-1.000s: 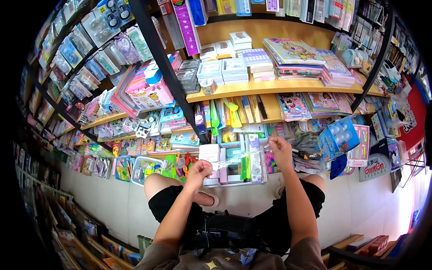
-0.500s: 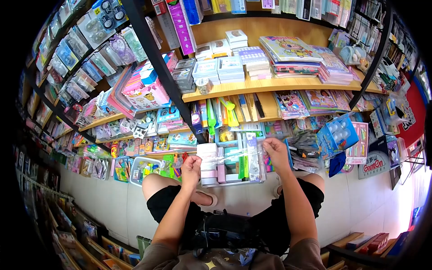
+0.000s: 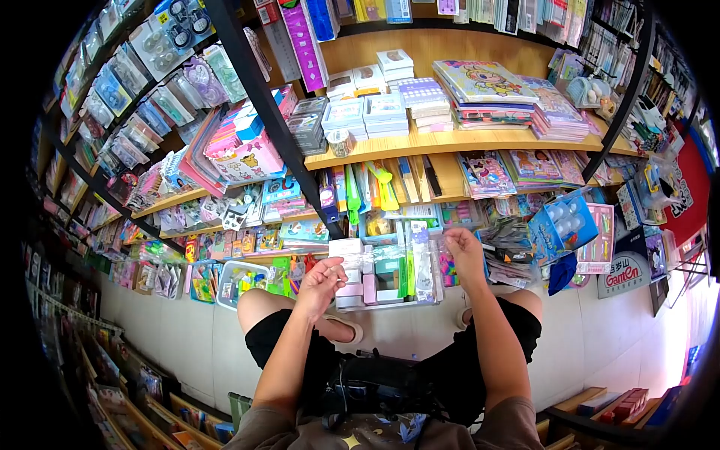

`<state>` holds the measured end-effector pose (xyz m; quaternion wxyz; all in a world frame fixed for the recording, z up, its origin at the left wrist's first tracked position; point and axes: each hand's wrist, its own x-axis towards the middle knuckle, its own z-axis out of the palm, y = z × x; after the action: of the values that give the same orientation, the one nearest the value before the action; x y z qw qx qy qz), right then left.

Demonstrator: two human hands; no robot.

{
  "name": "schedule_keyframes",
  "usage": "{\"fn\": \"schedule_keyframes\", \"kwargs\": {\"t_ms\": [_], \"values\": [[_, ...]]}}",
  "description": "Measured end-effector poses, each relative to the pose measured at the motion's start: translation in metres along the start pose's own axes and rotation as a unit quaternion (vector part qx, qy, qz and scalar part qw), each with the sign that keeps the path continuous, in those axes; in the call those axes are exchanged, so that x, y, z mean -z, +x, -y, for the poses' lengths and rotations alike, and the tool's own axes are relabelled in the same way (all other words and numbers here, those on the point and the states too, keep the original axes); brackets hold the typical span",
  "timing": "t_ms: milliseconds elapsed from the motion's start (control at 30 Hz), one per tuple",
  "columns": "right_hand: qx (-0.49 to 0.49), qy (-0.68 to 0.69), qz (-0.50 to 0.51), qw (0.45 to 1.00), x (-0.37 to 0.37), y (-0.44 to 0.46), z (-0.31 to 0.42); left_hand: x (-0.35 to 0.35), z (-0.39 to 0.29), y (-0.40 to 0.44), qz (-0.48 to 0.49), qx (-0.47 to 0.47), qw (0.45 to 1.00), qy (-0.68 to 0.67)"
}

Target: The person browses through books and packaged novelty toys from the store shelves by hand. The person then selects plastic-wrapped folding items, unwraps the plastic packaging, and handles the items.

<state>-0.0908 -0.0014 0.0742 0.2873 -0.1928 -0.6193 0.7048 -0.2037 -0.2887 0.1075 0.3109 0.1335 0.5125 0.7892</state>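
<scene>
A strip of clear plastic film (image 3: 409,244) glints above a light-coloured bin (image 3: 390,305); its outline is faint. My right hand (image 3: 465,255) is closed in a pinch at the right end of the film. On the other side, my left hand (image 3: 320,287) has its fingers apart beside the bin's left edge, and I see nothing held in it. Inside the bin are white and pink boxes (image 3: 347,274), a green packaged item (image 3: 406,274) and a pale patterned package (image 3: 422,270).
Wooden shelves (image 3: 360,155) hold stacked boxes and books (image 3: 487,97). Black uprights (image 3: 259,97) frame them. Left of my knee stands a tub of small colourful goods (image 3: 251,285). To the right are a blue box (image 3: 562,225) and a red-lettered sign (image 3: 624,274).
My left hand has opened and turned, releasing its end of the film that was stretched between both hands. My right hand has shifted slightly to the right, still pinched.
</scene>
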Motion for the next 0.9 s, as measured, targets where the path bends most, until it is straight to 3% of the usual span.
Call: {"fn": "schedule_keyframes", "kwargs": {"t_ms": [100,200,300,333,433,533,667,767,800,900], "values": [[-0.069,-0.003,0.009,0.998,-0.003,-0.007,0.015,0.009,0.009,0.002,-0.03,-0.055,0.988,0.143],[-0.098,-0.019,0.022,0.995,-0.005,-0.009,0.013,0.023,0.019,0.01,-0.123,-0.093,0.969,0.196],[-0.135,-0.053,0.04,0.989,0.0,-0.01,0.01,0.013,0.015,0.012,-0.169,-0.233,0.931,0.223],[-0.152,-0.067,0.047,0.985,0.0,-0.01,0.01,0.015,0.018,0.015,-0.157,-0.206,0.959,0.114],[-0.119,-0.079,0.029,0.989,-0.001,-0.007,0.006,0.012,0.002,0.007,-0.15,-0.148,0.973,0.098],[0.084,-0.151,0.042,0.984,-0.011,-0.006,0.004,0.01,0.002,0.009,-0.118,-0.168,0.957,0.202],[0.076,-0.229,0.257,0.936,-0.025,-0.022,0.018,-0.002,0.005,0.008,-0.101,-0.15,0.956,0.231],[-0.067,-0.181,0.413,0.89,-0.034,-0.034,0.019,-0.01,0.005,0.008,-0.096,-0.141,0.953,0.252],[-0.078,-0.118,0.425,0.894,-0.037,-0.037,0.011,-0.009,0.007,0.009,-0.107,-0.139,0.954,0.244],[-0.143,-0.112,0.435,0.882,-0.039,-0.036,-0.008,-0.007,0.007,0.009,-0.126,-0.131,0.956,0.228]]}}
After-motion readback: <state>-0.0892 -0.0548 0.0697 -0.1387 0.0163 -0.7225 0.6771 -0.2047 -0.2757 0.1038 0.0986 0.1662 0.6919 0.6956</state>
